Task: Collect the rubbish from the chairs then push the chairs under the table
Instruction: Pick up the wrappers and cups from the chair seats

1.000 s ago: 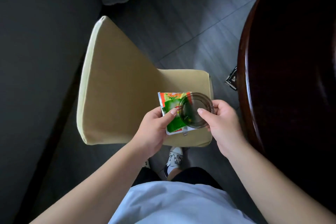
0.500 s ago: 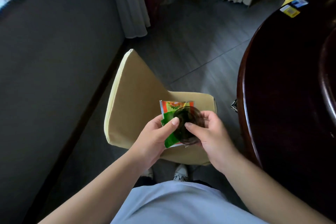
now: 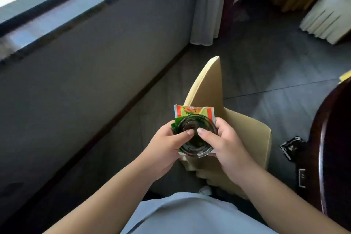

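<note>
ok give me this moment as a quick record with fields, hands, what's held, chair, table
left hand: grips the wrapper and cup from the left, thumb on the cup
right hand: grips the cup from the right, thumb on it
cup: clear plastic, held in front of the wrapper
wrapper: green and orange, top sticks up behind the cup
chair: tan cover, below the hands, not under the table
table: dark wood, at the right edge
</note>
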